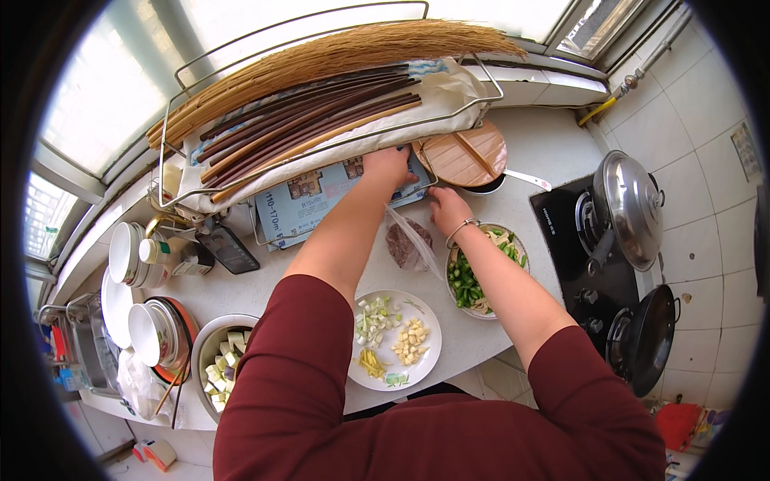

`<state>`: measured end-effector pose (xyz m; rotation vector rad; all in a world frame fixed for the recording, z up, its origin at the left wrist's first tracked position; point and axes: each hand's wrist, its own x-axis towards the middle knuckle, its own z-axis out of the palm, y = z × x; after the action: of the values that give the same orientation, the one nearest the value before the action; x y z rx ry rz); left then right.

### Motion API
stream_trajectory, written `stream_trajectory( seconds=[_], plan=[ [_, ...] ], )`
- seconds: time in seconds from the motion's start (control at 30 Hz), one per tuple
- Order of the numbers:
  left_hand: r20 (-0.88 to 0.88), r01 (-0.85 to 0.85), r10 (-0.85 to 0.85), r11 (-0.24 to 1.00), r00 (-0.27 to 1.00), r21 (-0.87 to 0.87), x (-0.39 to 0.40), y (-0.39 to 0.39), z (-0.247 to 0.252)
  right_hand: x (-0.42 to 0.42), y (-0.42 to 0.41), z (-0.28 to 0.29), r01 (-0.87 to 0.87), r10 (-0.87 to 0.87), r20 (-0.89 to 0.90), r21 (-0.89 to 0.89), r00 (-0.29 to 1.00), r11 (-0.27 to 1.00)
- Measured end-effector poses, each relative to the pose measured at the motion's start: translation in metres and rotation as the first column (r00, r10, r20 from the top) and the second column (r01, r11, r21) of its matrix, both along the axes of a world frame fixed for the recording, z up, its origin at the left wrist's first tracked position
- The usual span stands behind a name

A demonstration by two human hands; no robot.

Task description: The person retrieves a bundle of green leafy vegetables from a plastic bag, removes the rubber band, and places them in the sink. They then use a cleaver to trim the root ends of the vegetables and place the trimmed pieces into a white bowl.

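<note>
Both arms reach forward over the counter towards a wire rack. My left hand is on a printed blue sheet under the rack's upper tier, its fingers partly hidden. My right hand is by the rack's lower right corner, its fingertips near the wire; whether it grips is not clear. Below the hands lies a clear plastic bag of dark reddish food. Under my right forearm stands a bowl of cut green peppers and pale strips. Nearer me, a white plate holds chopped scallion, garlic and yellow shreds.
Chopsticks and a straw broom lie on the rack. A wooden-lidded pot stands right of it. The gas hob carries a lidded pan and a wok. Left are a phone, stacked bowls and a metal basin of cubed vegetables.
</note>
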<state>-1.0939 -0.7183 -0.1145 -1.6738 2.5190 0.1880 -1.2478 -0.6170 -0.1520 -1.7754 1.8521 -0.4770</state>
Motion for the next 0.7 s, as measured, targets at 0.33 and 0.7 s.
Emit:
stream_trajectory(
  seconds=[0.33, 0.7],
  plan=[
    [-0.092, 0.061, -0.059, 0.998, 0.994, 0.024, 0.020, 0.004, 0.000, 0.006, 0.002, 0.009, -0.050, 0.041, -0.116, -0.073, 0.992, 0.996],
    [-0.302, -0.019, 0.032, 0.999, 0.953, 0.044, 0.078, 0.049, 0.020, -0.021, -0.003, -0.002, -0.147, 0.148, -0.012, -0.215, 0.989, 0.966]
  ],
)
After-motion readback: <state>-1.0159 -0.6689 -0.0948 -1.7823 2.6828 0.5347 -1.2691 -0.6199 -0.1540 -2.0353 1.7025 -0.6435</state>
